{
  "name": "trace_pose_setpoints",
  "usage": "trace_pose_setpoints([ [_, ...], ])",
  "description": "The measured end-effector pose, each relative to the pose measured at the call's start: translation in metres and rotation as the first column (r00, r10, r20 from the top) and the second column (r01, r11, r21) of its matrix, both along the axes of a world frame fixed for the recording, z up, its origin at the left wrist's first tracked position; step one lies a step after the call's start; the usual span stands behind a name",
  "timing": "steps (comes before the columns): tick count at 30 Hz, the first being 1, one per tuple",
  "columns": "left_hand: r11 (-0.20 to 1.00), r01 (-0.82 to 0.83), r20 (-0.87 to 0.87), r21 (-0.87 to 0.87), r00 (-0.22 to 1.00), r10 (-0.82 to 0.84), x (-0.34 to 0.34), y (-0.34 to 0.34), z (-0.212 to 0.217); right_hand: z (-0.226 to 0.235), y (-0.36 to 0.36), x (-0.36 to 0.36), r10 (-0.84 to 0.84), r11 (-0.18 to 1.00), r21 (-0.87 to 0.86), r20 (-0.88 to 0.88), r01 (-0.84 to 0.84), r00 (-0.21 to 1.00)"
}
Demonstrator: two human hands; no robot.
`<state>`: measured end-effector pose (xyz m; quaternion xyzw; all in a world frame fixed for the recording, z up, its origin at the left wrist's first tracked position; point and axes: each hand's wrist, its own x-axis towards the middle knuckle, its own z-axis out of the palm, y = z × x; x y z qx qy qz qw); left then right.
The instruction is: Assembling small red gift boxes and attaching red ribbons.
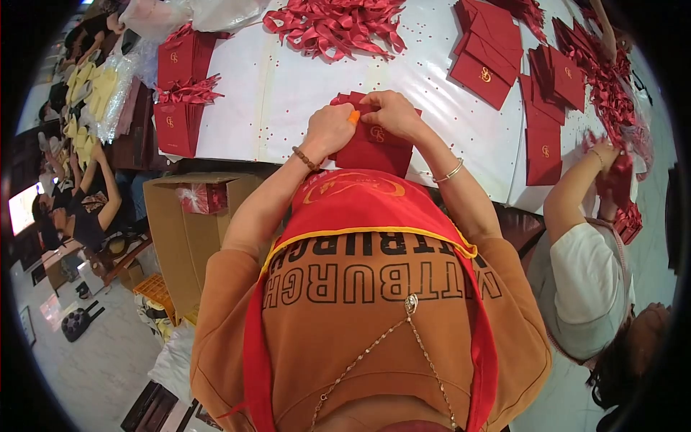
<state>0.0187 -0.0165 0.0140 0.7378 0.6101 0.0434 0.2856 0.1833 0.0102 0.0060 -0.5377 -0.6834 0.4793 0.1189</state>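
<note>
A red paper bag (374, 155) with a gold emblem lies before me at the table's near edge, with more red card just beyond it. My left hand (332, 131) is closed at the bag's left upper side. A small orange piece (353, 117) shows at its thumb; whether it is worn or held I cannot tell. My right hand (392, 113) bends over the bag's upper part, fingers curled down onto it close to the left thumb. The fingertips of both hands are partly hidden, and what lies between them is too small to make out.
Red ribbons (338, 27) are heaped at the far middle of the white table (288, 86). Red bags stand in stacks at left (176, 128) and right (489, 57). A cardboard box (173, 237) is below left. A co-worker's arm (572, 187) reaches toward ribbons at right.
</note>
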Motion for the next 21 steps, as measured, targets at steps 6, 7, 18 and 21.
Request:
trace_pose_setpoints([
  [6, 0.997, 0.027, 0.073, -0.077, 0.997, -0.021, -0.01, 0.004, -0.004, 0.001, 0.0, -0.003, 0.014, 1.0, -0.007, 0.0, -0.014, 1.0],
  [7, 0.997, 0.02, 0.077, -0.079, 0.997, -0.014, -0.009, 0.004, -0.004, 0.003, 0.0, -0.004, 0.013, 1.0, -0.007, 0.0, -0.013, 1.0],
  [18, 0.988, 0.07, -0.171, 0.136, 0.984, -0.046, 0.005, -0.003, 0.0, 0.019, -0.009, -0.017, 0.047, 0.988, 0.14, 0.163, -0.07, 0.985],
  [21, 0.989, 0.055, -0.137, 0.134, 0.99, -0.036, 0.001, -0.004, 0.005, 0.013, -0.011, -0.013, 0.071, 0.978, 0.189, 0.093, -0.087, 0.993],
])
